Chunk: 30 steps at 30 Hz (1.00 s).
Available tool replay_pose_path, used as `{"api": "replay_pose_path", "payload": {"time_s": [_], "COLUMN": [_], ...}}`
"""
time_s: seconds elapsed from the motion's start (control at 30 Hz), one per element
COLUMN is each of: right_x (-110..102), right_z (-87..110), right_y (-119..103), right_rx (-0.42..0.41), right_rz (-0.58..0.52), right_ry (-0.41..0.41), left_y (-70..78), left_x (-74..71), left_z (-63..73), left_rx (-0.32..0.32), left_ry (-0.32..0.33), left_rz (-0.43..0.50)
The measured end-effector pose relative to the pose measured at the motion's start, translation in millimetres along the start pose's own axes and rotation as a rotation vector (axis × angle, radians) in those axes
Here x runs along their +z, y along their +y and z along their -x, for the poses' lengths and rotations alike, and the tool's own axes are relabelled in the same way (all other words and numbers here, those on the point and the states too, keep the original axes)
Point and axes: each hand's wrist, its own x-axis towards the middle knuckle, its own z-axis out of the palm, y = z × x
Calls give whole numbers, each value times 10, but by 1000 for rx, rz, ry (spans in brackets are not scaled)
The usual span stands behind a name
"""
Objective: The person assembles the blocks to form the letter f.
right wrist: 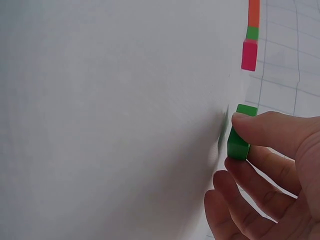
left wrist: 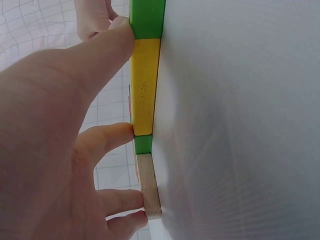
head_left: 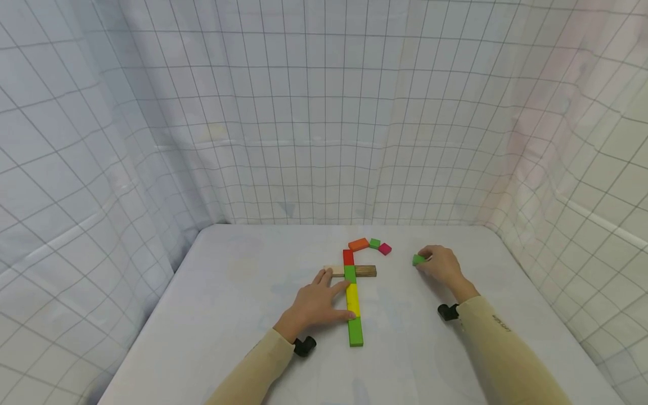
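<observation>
My left hand [head_left: 315, 305] lies with spread fingers over a row of blocks. Its thumb touches where the yellow block [head_left: 352, 300] meets the near green block [head_left: 356, 333]. The index finger touches where the yellow block meets the upper green block [head_left: 350, 274]; other fingertips rest on the pale wooden block [left wrist: 148, 182]. To the right, my right hand [head_left: 442, 264] pinches a small green block [right wrist: 238, 142] between thumb and fingers. In the right wrist view that block appears slightly above the table, with a shadow beside it.
Above the upper green block, a red block [head_left: 348, 257] continues the row. An orange block [head_left: 358, 244], a small green block [head_left: 374, 243] and a pink block [head_left: 385, 248] curve rightward from it. A brown wooden block [head_left: 365, 271] juts right. Grid-patterned sheets [head_left: 314, 112] surround the white table [head_left: 228, 315].
</observation>
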Motion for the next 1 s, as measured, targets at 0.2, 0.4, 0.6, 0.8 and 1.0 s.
{"api": "replay_pose_path", "payload": {"time_s": [0.2, 0.4, 0.6, 0.8, 1.0], "right_x": [7, 24, 48, 68, 77], "right_z": [4, 24, 33, 52, 65], "right_y": [-7, -22, -64, -105, -149], "right_rx": [0, 4, 9, -9, -25], "right_rz": [4, 4, -6, -5, 4], "right_ry": [8, 3, 16, 35, 40], "left_y": [-6, 12, 0, -19, -17], "left_x": [10, -19, -11, 16, 20], "left_z": [-16, 3, 2, -23, -23], "left_rx": [-6, -13, -6, -7, -7], "left_ry": [-5, -14, -8, -13, -15], "left_rz": [-6, 1, 12, 3, 6]}}
